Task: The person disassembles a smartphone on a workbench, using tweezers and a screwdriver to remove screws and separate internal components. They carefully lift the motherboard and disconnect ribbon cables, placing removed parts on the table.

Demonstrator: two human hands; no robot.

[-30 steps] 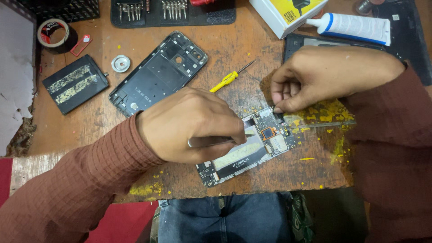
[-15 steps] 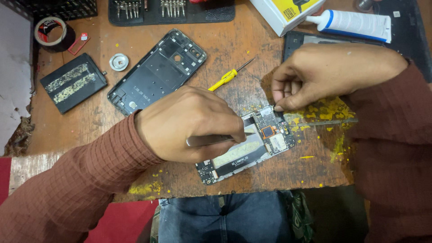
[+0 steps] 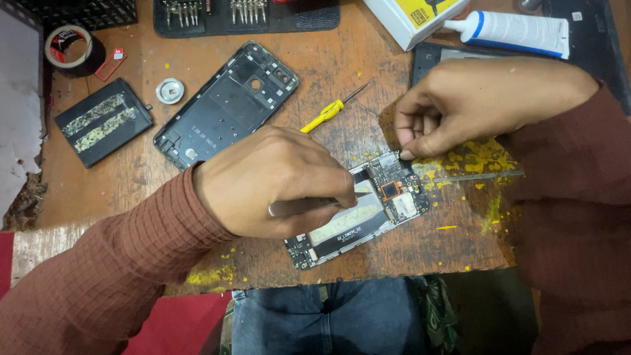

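On the worn wooden bench (image 3: pixel 368 66), flecked with yellow crumbs, my left hand (image 3: pixel 273 181) is closed around metal tweezers (image 3: pixel 309 206), tip over the opened phone (image 3: pixel 368 207) near the front edge. My right hand (image 3: pixel 473 105) pinches the phone's top corner (image 3: pixel 397 156), seemingly to steady it. The back frame (image 3: pixel 227 102) and battery (image 3: pixel 102 128) lie aside.

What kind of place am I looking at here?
Most likely a phone repair bench: an opened phone lies under both hands on a worn wooden table, with a stripped phone frame, a loose battery and a yellow screwdriver nearby.
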